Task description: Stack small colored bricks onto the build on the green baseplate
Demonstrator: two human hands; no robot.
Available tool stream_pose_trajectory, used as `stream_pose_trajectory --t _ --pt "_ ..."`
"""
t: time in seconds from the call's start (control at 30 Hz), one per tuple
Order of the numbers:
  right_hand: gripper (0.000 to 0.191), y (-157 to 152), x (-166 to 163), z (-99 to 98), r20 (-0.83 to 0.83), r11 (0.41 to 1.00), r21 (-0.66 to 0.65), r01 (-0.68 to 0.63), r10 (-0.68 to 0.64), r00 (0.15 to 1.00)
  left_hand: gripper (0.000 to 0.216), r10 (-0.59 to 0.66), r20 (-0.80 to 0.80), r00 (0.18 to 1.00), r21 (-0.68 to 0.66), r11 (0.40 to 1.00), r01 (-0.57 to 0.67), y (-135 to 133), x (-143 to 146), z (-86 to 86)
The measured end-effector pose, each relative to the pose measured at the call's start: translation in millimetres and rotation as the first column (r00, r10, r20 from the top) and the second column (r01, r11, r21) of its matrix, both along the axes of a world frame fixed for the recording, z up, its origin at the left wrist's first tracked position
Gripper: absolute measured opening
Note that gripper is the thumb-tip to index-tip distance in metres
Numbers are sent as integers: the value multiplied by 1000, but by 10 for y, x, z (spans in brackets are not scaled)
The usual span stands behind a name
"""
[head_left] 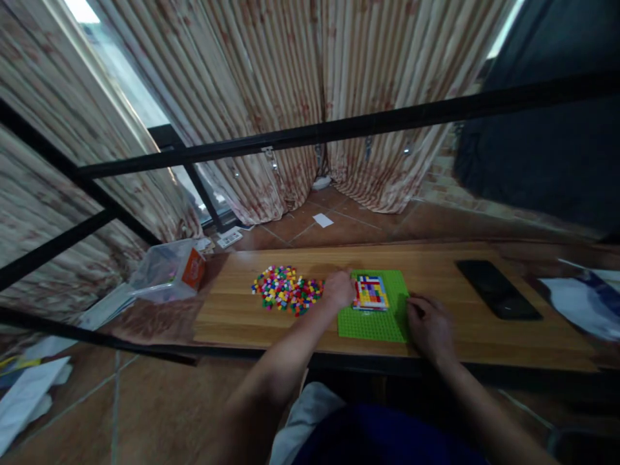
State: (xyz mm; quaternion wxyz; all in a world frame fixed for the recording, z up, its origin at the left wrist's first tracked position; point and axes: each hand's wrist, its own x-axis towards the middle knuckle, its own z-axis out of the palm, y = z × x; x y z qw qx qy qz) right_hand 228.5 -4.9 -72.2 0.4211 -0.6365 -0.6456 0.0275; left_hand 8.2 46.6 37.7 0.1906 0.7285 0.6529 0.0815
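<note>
A green studded baseplate (372, 327) lies on the wooden table. Near its middle sits a rectangular build of toy bricks (372, 294) in yellow, red, blue, white and other colours. My left hand (339, 289) is closed at the left side of this build; its fingertips are hidden, so what they pinch cannot be made out. On the plate's right edge, my right hand (431, 326) has its fingers curled in, with thumb and forefinger against the rim. Left of my left hand, a spread of small loose bricks (285, 289) in many colours covers part of the table.
A black phone-like slab (498, 289) lies on the table's right part. Off the left end stands a clear plastic box (162, 271) with an orange label. A dark metal rail (300, 137) crosses beyond the table, before curtains (271, 77). White paper (323, 220) lies on the floor.
</note>
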Motion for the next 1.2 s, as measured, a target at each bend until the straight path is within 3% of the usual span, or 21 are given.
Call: stream_pose_trajectory --t 0.17,0.3,0.47,0.6,0.83,1.2 --pt "35 2 51 -39 26 1000 -5 19 -19 999 43 112 255 960 174 972 -160 -438 -214 -180" --pt "34 -9 62 -36 50 999 -17 27 -26 998 34 237 387 891 213 917 -336 -820 -741 -341" --pt "34 -18 61 -11 84 999 -10 33 -32 996 29 495 350 795 187 795 -577 -1031 -1571 -431" --pt "34 -17 84 -24 111 999 -26 27 -24 994 29 515 261 816 220 792 -570 -1015 -1940 -409" --pt "36 -29 94 -6 146 999 -25 22 -18 989 33 458 171 872 238 840 -488 -915 -1962 -423" --pt "35 -42 84 -1 140 998 -41 41 -34 990 23 381 56 923 244 891 -382 -718 -1867 -468"
